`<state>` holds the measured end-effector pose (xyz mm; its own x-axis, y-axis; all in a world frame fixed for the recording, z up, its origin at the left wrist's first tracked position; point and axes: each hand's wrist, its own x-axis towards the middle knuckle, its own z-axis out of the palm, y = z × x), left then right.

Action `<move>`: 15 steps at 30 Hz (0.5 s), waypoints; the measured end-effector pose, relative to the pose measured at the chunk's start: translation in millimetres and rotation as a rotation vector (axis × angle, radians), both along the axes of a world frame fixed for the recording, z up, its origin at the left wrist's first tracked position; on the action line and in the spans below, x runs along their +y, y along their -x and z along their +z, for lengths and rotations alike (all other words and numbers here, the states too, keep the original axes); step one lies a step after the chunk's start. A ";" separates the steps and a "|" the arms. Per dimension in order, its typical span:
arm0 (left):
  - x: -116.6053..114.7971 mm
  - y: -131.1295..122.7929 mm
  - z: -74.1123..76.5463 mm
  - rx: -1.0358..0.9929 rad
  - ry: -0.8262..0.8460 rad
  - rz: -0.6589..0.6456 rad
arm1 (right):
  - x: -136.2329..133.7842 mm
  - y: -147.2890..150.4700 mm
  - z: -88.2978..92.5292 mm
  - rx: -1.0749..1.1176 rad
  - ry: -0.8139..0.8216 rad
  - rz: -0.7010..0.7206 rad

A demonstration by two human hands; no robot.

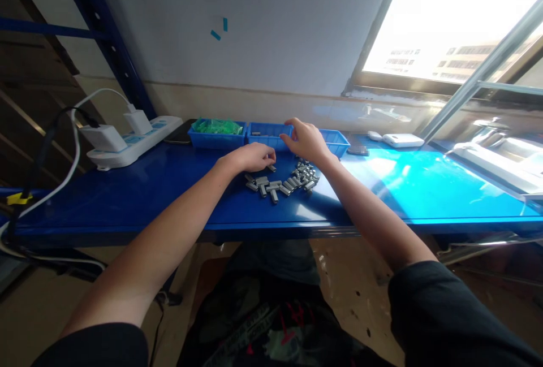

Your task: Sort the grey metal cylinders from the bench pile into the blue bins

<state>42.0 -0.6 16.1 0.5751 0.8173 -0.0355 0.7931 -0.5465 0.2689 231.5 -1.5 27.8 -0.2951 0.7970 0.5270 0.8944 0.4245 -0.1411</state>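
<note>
A heap of several small grey metal pieces (288,181) lies on the blue bench (127,197). My left hand (254,158) rests on the bench just left of the heap, fingers curled in a pinch; what they grip is too small to name. My right hand (306,139) hovers over the far side of the heap, fingers bent and reaching toward the middle blue tray (268,135), which holds a few small parts. Whether this hand holds anything is hidden.
A blue tray of green bags (216,132) stands left of the middle tray, another blue tray (337,142) to the right. A white power strip with chargers (127,138), a dark phone (180,134), a white device (402,139) and a window frame lie around.
</note>
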 end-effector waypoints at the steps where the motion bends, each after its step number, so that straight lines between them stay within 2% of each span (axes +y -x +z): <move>1: 0.6 -0.5 -1.0 0.007 -0.033 -0.011 | -3.9 1.9 0.5 0.012 0.015 0.032; 4: 0.8 1.4 -0.9 0.030 -0.013 -0.052 | -14.0 8.3 0.3 0.003 0.091 0.131; 9: 1.9 4.6 -0.4 0.046 0.002 0.004 | -19.4 14.8 -8.5 -0.094 0.200 0.255; 11: 3.8 5.2 -1.6 -0.044 0.001 0.011 | -19.1 15.4 -10.4 -0.100 0.206 0.272; 15: 6.3 7.8 -3.0 -0.353 0.015 0.081 | -19.7 12.8 -5.8 -0.068 0.187 0.273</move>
